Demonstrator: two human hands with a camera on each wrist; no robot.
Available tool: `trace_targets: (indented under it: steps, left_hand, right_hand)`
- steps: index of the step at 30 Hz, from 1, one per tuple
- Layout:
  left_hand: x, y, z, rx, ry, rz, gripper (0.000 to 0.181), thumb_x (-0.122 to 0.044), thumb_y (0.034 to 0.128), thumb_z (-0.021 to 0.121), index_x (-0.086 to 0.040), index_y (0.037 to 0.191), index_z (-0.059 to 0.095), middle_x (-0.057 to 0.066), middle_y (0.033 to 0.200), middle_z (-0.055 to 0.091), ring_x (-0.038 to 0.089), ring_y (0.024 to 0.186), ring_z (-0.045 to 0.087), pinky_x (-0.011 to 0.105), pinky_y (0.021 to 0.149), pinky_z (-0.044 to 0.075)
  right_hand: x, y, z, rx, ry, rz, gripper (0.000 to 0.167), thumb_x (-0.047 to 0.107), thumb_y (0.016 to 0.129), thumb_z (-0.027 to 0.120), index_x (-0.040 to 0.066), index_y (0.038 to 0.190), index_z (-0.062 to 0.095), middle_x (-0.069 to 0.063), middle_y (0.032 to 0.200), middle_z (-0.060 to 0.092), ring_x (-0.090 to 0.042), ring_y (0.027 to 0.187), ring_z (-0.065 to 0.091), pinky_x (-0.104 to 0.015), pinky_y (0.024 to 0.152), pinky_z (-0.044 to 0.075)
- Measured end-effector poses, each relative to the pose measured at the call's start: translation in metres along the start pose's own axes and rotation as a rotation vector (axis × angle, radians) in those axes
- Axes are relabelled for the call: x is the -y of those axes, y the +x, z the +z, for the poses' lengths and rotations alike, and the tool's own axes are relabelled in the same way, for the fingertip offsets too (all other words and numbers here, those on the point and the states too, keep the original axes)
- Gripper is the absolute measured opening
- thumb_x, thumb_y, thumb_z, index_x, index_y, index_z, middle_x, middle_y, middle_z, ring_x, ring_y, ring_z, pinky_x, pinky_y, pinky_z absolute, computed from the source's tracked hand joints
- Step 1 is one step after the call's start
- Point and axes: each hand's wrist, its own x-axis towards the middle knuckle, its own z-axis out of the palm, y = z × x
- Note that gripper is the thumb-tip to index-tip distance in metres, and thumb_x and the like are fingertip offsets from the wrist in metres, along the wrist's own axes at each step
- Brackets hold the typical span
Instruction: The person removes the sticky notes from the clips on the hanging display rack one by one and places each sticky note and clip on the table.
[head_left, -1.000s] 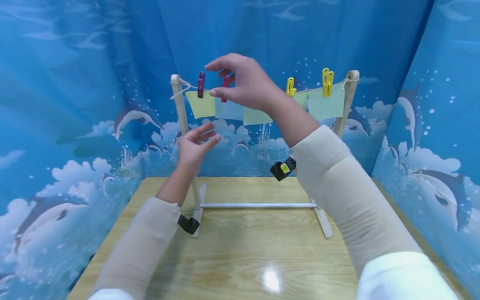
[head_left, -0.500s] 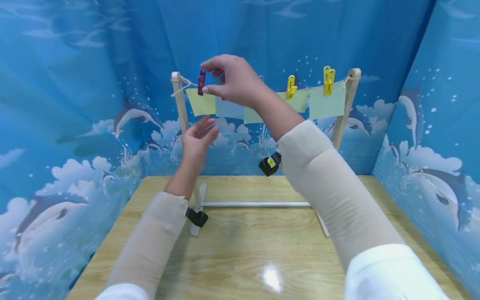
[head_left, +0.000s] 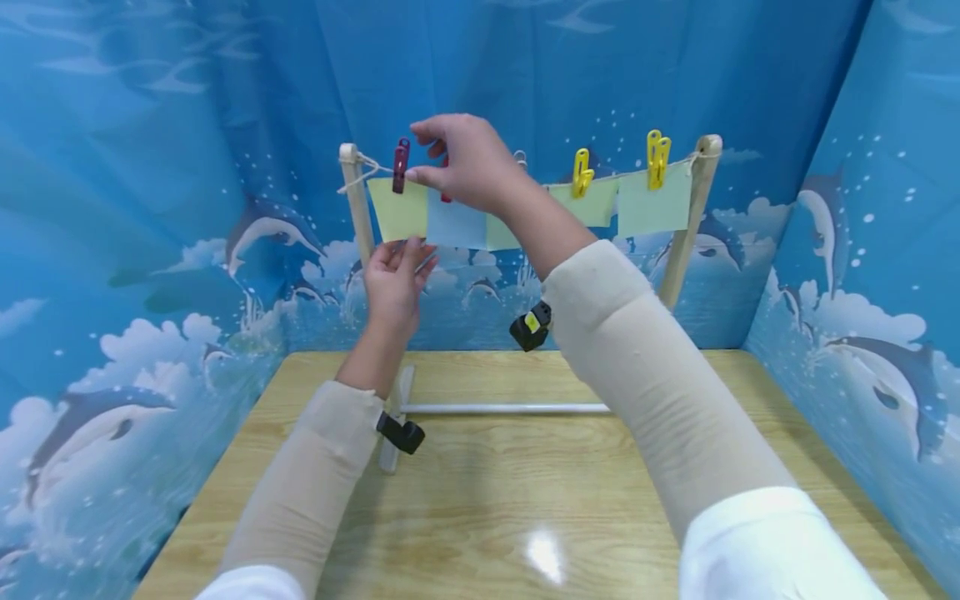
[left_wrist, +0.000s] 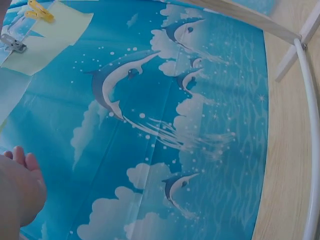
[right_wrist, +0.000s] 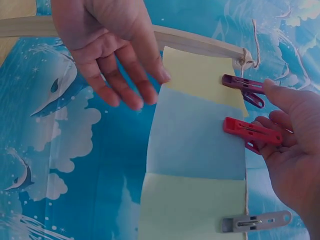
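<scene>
Paper notes hang from a string. At its left end, a dark red clothespin [head_left: 401, 167] grips the yellow note [head_left: 399, 210]. My right hand [head_left: 474, 162] is beside that clothespin, thumb tip at its handle end, fingers loosely bent; no pinch shows. A red clothespin [right_wrist: 252, 132] on the light blue note [right_wrist: 197, 137] sits close to my right fingers, partly hidden in the head view. My left hand [head_left: 393, 287] is under the yellow note, fingers relaxed. In the right wrist view its thumb tip meets the note's lower edge; only part of this hand [left_wrist: 22, 187] shows in the left wrist view.
A grey clothespin [right_wrist: 256, 221] holds a pale green note [right_wrist: 192, 207]. Yellow clothespins [head_left: 581, 175] hold notes farther right. The string runs between wooden posts [head_left: 686, 225], joined low down by a white bar [head_left: 510, 409]. A wooden table [head_left: 480, 500] and dolphin-print curtain [head_left: 600, 83] surround the stand.
My right hand moved left from the red clothespin to the dark red one, then drew back slightly. My left hand rose and shifted right to the yellow note's lower edge.
</scene>
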Motion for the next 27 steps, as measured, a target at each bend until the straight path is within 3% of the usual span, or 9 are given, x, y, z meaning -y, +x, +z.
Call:
trace_targets:
  steps: [7,13,19,27]
  left_hand:
    - [-0.004,-0.002,0.003,-0.081,-0.052,0.043,0.024,-0.019,0.0912,0.067,-0.003,0.109,0.066,0.012,0.101,0.071,0.021,0.09,0.07,0.035,0.09,0.055]
    - [-0.009,-0.003,0.004,-0.101,-0.103,0.063,0.013,-0.012,0.0921,0.066,-0.002,0.1,0.068,0.01,0.09,0.073,0.018,0.08,0.071,0.032,0.082,0.058]
    - [-0.011,-0.004,0.003,-0.11,-0.091,0.078,0.01,-0.012,0.0925,0.065,-0.004,0.097,0.068,0.008,0.086,0.073,0.016,0.077,0.07,0.03,0.078,0.058]
    - [-0.011,-0.005,0.0,-0.106,-0.034,0.08,0.019,-0.016,0.0918,0.066,-0.001,0.104,0.068,0.012,0.093,0.073,0.018,0.083,0.07,0.032,0.085,0.056]
  right_hand:
    - [0.003,0.002,0.006,-0.005,0.048,-0.01,0.055,0.031,0.095,0.063,0.014,0.145,0.047,0.001,0.134,0.057,-0.009,0.116,0.053,-0.016,0.085,0.051]
    - [0.005,0.003,0.01,-0.065,0.092,-0.011,0.051,0.029,0.094,0.064,0.011,0.14,0.052,-0.001,0.127,0.062,-0.009,0.11,0.056,-0.016,0.086,0.049]
    - [0.004,0.003,0.014,-0.119,0.205,-0.004,0.042,0.025,0.094,0.066,0.006,0.131,0.06,-0.004,0.117,0.066,-0.01,0.102,0.06,-0.017,0.084,0.049]
    - [0.002,0.0,0.012,-0.182,0.267,-0.017,0.021,0.018,0.092,0.068,0.004,0.108,0.069,-0.003,0.099,0.069,-0.008,0.086,0.061,-0.02,0.073,0.052]
